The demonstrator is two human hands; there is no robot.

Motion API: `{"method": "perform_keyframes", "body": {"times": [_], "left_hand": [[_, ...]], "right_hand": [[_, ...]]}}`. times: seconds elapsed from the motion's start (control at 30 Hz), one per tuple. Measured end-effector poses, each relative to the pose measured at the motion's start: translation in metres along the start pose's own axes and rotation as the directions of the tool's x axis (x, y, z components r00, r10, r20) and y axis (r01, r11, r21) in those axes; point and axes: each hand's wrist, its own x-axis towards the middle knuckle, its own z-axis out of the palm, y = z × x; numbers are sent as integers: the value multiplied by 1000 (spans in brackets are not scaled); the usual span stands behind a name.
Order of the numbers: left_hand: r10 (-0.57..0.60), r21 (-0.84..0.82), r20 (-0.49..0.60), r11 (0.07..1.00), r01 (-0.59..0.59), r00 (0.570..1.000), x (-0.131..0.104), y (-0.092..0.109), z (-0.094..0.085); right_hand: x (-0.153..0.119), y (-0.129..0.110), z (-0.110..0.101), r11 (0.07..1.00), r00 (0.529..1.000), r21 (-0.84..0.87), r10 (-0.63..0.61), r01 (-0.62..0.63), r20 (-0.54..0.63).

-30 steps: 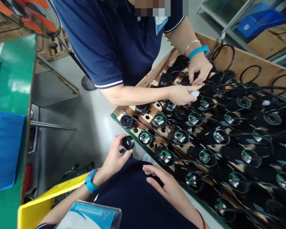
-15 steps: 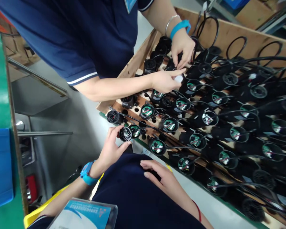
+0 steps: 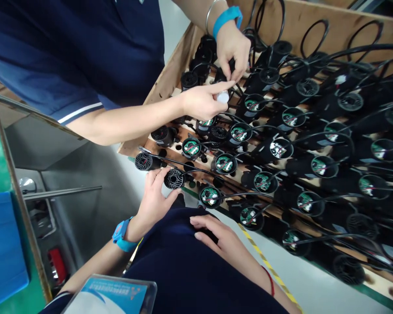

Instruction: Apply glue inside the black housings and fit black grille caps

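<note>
My left hand [image 3: 155,196], with a blue wristband, has its thumb and fingers round the edge of a black slotted round cap [image 3: 174,179]. The cap sits over the end of a black cylindrical housing at the box's near left corner, and that housing's circuit board is now hidden. Just beyond my fingers is another housing with a slotted cap [image 3: 144,161]. To the right stands an open housing [image 3: 210,197] showing a green circuit board and wires. My right hand [image 3: 212,233] is in front of my dark shirt, holding nothing, thumb apart from the fingers.
A wooden box [image 3: 160,89] holds rows of black housings, some capped, others open, with black cables looping across. Across from me, a co-worker's hands [image 3: 212,100] work over the box, one with a small white round piece [image 3: 222,97]. A green bench [image 3: 6,174] stands at left.
My left hand has brought the slotted cap from beside the open housing onto its end, covering the green board. My right hand stays nearly still. The view has shifted slightly.
</note>
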Motion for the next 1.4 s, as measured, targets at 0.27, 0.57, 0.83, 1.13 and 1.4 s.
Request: {"method": "perform_keyframes", "body": {"times": [0.27,0.57,0.83,1.13,1.4], "left_hand": [[23,41,31,999,-24,999,4,0,-1],[-18,-62,6,998,18,1000,0,-9,-10],[-154,-183,-64,973,140,986,-26,-28,-7],[-247,-334,-96,921,202,964,-64,-40,1],[-233,-377,-128,910,170,964,-81,-37,-2]], "right_hand": [[1,-1,-2,1000,1000,3,22,-22,-6],[2,-1,-4,1000,1000,-22,5,-6,-21],[5,-17,-18,992,999,-129,-3,-3,-47],[84,-41,-51,730,972,-680,-203,67,-121],[119,-21,-59,590,979,-798,-205,125,2]]}}
